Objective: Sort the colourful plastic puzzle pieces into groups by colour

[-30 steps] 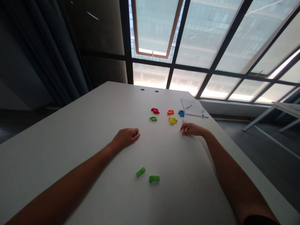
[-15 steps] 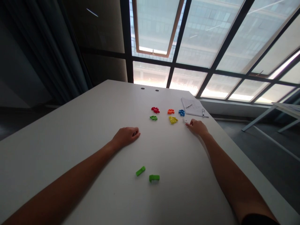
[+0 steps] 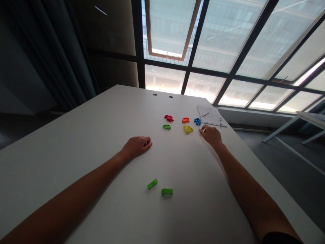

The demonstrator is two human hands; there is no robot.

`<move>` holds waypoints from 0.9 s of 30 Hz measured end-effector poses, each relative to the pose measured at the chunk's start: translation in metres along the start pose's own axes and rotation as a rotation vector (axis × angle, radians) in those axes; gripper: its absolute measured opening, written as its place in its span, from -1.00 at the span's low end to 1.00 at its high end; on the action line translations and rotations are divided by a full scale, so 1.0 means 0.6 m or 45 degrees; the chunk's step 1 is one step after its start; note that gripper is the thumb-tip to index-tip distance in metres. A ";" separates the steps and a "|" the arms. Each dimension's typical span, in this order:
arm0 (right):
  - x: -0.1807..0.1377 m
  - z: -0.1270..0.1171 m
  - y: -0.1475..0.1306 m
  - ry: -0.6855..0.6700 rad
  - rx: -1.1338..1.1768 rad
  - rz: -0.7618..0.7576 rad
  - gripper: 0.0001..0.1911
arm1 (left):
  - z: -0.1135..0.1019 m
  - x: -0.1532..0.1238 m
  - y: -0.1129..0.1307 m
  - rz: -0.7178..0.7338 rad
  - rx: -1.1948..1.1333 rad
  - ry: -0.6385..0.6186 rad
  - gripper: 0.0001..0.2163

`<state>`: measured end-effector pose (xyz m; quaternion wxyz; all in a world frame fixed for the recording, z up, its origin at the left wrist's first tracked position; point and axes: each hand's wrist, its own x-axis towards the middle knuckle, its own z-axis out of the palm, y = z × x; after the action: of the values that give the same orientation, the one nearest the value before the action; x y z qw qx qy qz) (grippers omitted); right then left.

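My left hand (image 3: 137, 145) rests on the white table (image 3: 101, 125), its fingers curled in and nothing visible in them. Farther right, my right hand (image 3: 211, 135) is closed over a small white plastic piece, which it almost wholly hides. Just beyond that hand lie blue pieces (image 3: 197, 121), with yellow pieces (image 3: 188, 129) to its left. Orange pieces (image 3: 186, 120), red pieces (image 3: 169, 118) and small green pieces (image 3: 167, 127) sit in separate clusters farther left. Nearer to me are two larger green blocks, one slanted (image 3: 152, 184) and one lying crosswise (image 3: 167, 191).
Sheets of paper (image 3: 212, 117) with pens on them lie at the table's far right. Two round dark cable holes (image 3: 171, 97) are near the far edge. Windows stand behind the table, a dark curtain (image 3: 58, 51) on the left, another table (image 3: 311, 118) on the right.
My right hand has shifted slightly left and away from me, covering the white piece that showed at its fingertips. My left hand stays in place.
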<state>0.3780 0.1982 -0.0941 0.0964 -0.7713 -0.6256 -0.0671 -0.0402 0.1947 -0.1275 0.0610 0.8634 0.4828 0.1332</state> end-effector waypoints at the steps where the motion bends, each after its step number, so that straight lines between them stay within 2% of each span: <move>1: -0.004 -0.011 -0.015 -0.060 0.045 -0.105 -0.77 | -0.001 0.000 0.001 -0.004 0.001 -0.004 -0.67; 4: -0.032 -0.048 -0.074 -0.348 0.195 -0.585 -0.88 | -0.004 -0.001 0.002 -0.012 0.003 -0.014 -0.67; 7: -0.086 -0.082 -0.144 -0.819 0.366 -1.038 -0.86 | -0.006 -0.002 0.003 -0.008 0.011 -0.013 -0.68; 9: -0.130 -0.099 -0.186 -1.084 0.432 -1.230 -0.79 | -0.005 -0.002 0.002 0.004 0.017 -0.005 -0.69; 11: -0.172 -0.107 -0.217 -1.211 0.413 -1.379 -0.73 | -0.004 -0.002 0.001 0.009 0.013 0.001 -0.68; 15: -0.227 -0.103 -0.245 -1.156 0.243 -1.503 -0.67 | -0.002 -0.001 0.000 -0.002 -0.002 -0.001 -0.67; 19: -0.229 -0.089 -0.244 -1.089 0.193 -1.504 -0.77 | -0.001 -0.001 0.000 -0.001 0.006 -0.002 -0.66; 23: -0.194 -0.064 -0.237 -0.934 0.312 -1.282 -0.75 | -0.002 -0.001 0.001 -0.003 0.019 0.007 -0.67; 27: -0.152 -0.019 -0.218 -0.591 0.402 -0.970 -0.78 | -0.003 -0.001 0.000 0.004 0.011 -0.004 -0.69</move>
<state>0.2311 0.1347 -0.0951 0.0387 -0.4575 -0.8715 0.1722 -0.0410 0.1940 -0.1256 0.0580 0.8647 0.4817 0.1298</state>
